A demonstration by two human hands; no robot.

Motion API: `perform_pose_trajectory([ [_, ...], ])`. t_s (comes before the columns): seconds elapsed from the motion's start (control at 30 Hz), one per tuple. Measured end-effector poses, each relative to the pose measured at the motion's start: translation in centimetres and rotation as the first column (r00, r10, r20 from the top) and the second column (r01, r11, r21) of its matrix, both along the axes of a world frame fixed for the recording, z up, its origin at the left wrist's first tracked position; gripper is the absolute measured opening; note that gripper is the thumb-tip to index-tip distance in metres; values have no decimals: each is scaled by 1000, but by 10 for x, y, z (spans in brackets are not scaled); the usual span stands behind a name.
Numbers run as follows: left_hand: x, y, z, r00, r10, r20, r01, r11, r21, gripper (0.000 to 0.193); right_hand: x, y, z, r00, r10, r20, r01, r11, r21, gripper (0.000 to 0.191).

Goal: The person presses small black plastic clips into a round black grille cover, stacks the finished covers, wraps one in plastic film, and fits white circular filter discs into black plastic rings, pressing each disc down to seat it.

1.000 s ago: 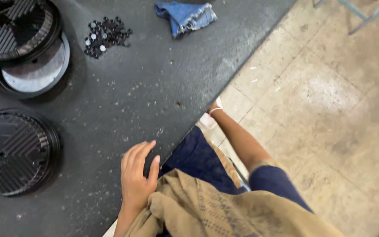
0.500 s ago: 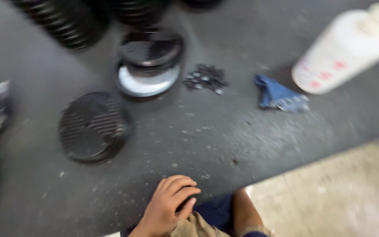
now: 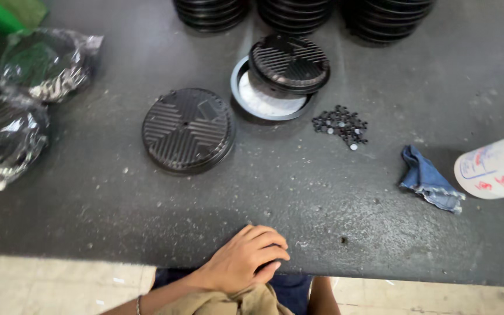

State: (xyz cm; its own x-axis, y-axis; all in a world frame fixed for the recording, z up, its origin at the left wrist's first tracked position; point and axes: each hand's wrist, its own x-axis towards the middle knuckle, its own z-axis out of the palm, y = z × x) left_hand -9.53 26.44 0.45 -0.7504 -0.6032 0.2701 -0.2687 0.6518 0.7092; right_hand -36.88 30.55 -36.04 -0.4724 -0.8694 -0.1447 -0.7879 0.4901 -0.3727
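L hand [image 3: 245, 263] rests on the near edge of the dark worktable [image 3: 118, 198], fingers curled loosely under, gripping nothing; a tan cloth [image 3: 234, 303] bunches just below the wrist. R hand isn't in view (only a bit of forearm shows under the table edge), so can't tell its state.

Nearest item to the hand is the black ribbed round cover [image 3: 188, 129], lying flat, well apart from the fingers. Beyond it, a second ribbed cover [image 3: 290, 61] sits tilted on the rim of a shallow round dish w/ a white inside [image 3: 261, 99]. Just right of that is a loose pile of small black screws [image 3: 342, 125], then a blue denim rag [image 3: 430, 185] and a white plastic bottle [image 3: 497, 166] on its side at the R edge. Stacks of black covers [image 3: 298, 11] line the far side; plastic-wrapped bundles [image 3: 7, 128] sit at left.

Risks, as I judge them: the tilted cover could slide off the dish if bumped, and a careless sweep of an arm could scatter the screws, since nothing contains them.
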Motion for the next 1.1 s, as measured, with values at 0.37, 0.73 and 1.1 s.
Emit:
perform_pose_trajectory([
  [0.37,14,-1,0,994,-8,-112,18,996,90,29,-16,-12,24,991,123,-53,-125,991,-36,30],
  [0.73,-40,-208,9,963,116,-242,-205,899,-386,61,-36,9,58,967,245,-63,-251,961,-113,32],
  [1.1,-91,-291,-12,886,427,179,-281,803,-525,81,4,86,102,760,-258,597,298,954,33,36],
])
